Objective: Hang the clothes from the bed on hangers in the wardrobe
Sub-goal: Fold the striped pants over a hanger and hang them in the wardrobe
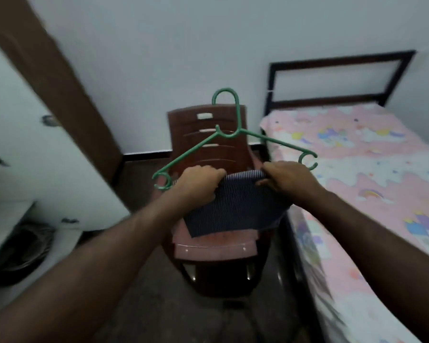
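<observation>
Step in hand, as I read it: getting one garment seated on its hanger, ahead of the walk to the wardrobe. Green plastic hanger [237,115] is held up at chest level in front of a red-brown plastic chair [208,122], hook upward, both shoulder arms and end loops visible. A dark pin-striped garment [235,201] hangs below it, top edge bunched between the two hands, lower part dropping toward the chair seat. Left hand [198,180] has its fingers curled over the cloth's top fold near the hanger's left end. Right hand [286,179] pinches the same edge near the right end, thumb under. The hanger's lower bar is hidden behind knuckles and cloth, so I cannot tell whether the garment is folded over it or only held against it. What sort of garment it is I cannot tell either. Bed [372,169] with pink cartoon-print sheet sits at right, dark headboard [339,63] against the wall; no other clothes show on the part in view. White panel [35,157] and brown upright [60,82] at left are blurred; they may belong to the wardrobe, not confirmed. Black bin [22,253] low left. Next move, my judgement: even out the cloth so that it balances, free one hand to take the hook, then turn left and find the rail. Risk: the fabric sliding off if one hand lets go early.
</observation>
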`<state>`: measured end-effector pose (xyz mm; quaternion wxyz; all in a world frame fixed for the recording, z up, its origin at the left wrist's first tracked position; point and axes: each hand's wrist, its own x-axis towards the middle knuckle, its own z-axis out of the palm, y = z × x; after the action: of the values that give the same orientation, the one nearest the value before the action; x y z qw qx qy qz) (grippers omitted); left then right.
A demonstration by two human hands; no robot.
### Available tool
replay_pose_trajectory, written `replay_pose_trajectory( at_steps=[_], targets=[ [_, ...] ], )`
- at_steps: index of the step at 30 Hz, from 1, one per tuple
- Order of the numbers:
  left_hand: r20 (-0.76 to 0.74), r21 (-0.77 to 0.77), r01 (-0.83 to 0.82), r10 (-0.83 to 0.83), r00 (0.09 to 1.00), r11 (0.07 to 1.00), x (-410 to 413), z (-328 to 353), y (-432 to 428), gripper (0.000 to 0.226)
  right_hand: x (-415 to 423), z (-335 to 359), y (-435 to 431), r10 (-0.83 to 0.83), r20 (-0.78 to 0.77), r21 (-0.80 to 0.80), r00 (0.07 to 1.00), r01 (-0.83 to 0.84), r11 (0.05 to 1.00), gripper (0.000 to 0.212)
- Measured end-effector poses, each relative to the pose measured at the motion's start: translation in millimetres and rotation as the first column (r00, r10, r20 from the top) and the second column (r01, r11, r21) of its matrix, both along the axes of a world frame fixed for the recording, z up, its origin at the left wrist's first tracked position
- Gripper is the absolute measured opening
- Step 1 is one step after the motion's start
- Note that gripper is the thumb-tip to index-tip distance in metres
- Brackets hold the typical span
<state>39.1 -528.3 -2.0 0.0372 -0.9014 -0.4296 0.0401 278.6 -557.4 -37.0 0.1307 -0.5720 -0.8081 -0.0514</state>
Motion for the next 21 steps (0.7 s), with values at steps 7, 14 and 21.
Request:
replay_pose_trajectory(
  at_steps=[7,14,21],
  targets=[
    [0.059,0.138,-0.322,0.317,0.947,0.937,-174,64,-1,0.027,-158,49,12,0.207,-0.803,0.414,0.559,0.273,0.868,0.027],
    [0.145,0.187,-0.52,0.5,0.854,0.834,-279,104,9,0.029,-267,71,105,-0.22,-0.975,-0.211,0.039,-0.484,0.849,0.039],
    [0.145,0.212,-0.666,0.651,0.745,0.715,-344,142,20,0.028,-374,106,164,-0.314,-0.936,-0.076,-0.156,-0.785,0.615,0.019]
  ],
)
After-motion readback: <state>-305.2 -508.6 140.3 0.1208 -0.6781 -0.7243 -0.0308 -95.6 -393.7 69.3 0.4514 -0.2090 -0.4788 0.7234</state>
